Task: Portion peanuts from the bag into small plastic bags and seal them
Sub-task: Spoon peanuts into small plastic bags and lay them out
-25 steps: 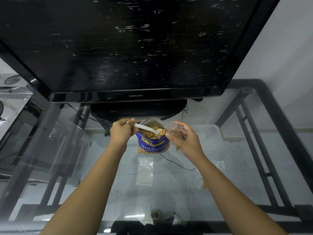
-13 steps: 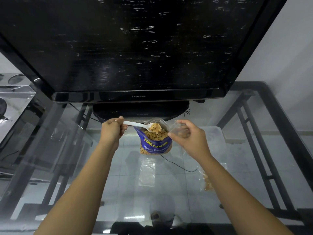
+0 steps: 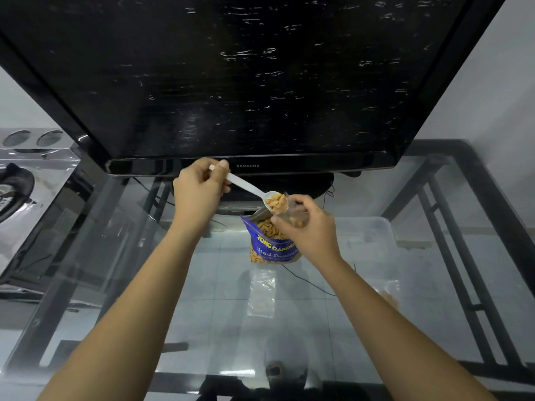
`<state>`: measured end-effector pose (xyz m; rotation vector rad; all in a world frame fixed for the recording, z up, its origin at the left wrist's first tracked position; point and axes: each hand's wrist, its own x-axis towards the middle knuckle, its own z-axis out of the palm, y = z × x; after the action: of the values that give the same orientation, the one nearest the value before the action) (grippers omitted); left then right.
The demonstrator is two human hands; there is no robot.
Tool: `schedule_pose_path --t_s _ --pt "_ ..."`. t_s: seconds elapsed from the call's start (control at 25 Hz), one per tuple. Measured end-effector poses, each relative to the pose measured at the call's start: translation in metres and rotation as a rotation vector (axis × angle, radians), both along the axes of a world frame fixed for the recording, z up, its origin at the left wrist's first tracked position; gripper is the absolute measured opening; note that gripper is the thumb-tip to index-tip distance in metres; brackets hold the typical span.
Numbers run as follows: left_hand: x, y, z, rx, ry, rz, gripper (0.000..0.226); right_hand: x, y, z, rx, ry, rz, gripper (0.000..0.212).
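On a glass-topped table with a black metal frame [image 3: 214,285], close to its far edge and just in front of the foot of a large black flat-screen television [image 3: 246,82]: a blue printed bag of peanuts [image 3: 270,247], yellow and white lettering, upright, mouth open, pale brown nuts showing inside.

Above that open mouth, both hands at work. In the left hand [image 3: 198,192], fingers clenched round the handle end and thumb on top: a white plastic spoon [image 3: 246,185], bowl pointing right and down, loaded with a heap of peanuts [image 3: 275,202]. In the right hand [image 3: 311,231], pinched at the rim between thumb and curled fingers: a small clear plastic bag [image 3: 299,217], opening turned toward the spoon. Spoon bowl right at that opening, touching the rim or just short of it; hard to tell which. A few nuts visible through the clear film.

Between the blue bag and the near edge, apart from the bag: an empty clear plastic bag [image 3: 262,293], flat on the glass. Toward the right edge, partly hidden by the right forearm: another small clear bag [image 3: 390,293] with orange-brown contents, blurred. Farther back on the right, a translucent plastic box [image 3: 370,230]; on the glass or beneath it, not clear. Beyond the left edge, a shiny metal appliance [image 3: 26,175].
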<state>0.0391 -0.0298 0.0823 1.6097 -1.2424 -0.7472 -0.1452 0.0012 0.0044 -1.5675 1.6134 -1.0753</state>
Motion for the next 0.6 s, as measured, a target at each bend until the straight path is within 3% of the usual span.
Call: schedule_pose_path --t_s 0.16,0.24,0.32,0.44,0.6 --pt "-0.014 0.034 0.036 -0.514 -0.486 -0.211 0.017 0.007 0.002 0.006 -0.042 -0.095 -0.027 0.047" --pt "-0.012 0.040 0.042 -0.646 -0.550 -0.208 0.018 0.008 0.003 0.010 -0.046 -0.143 -0.041 0.047" --pt "-0.007 0.037 0.042 -0.606 -0.401 -0.073 0.018 0.005 0.005 0.013 -0.054 -0.177 -0.060 0.047" --pt "-0.001 0.028 0.026 -0.389 -0.027 0.072 0.018 -0.001 0.012 0.013 -0.089 -0.227 -0.111 0.046" --pt "-0.007 0.025 -0.024 -0.145 0.016 0.072 0.023 -0.010 0.025 0.012 -0.209 -0.266 -0.143 0.041"
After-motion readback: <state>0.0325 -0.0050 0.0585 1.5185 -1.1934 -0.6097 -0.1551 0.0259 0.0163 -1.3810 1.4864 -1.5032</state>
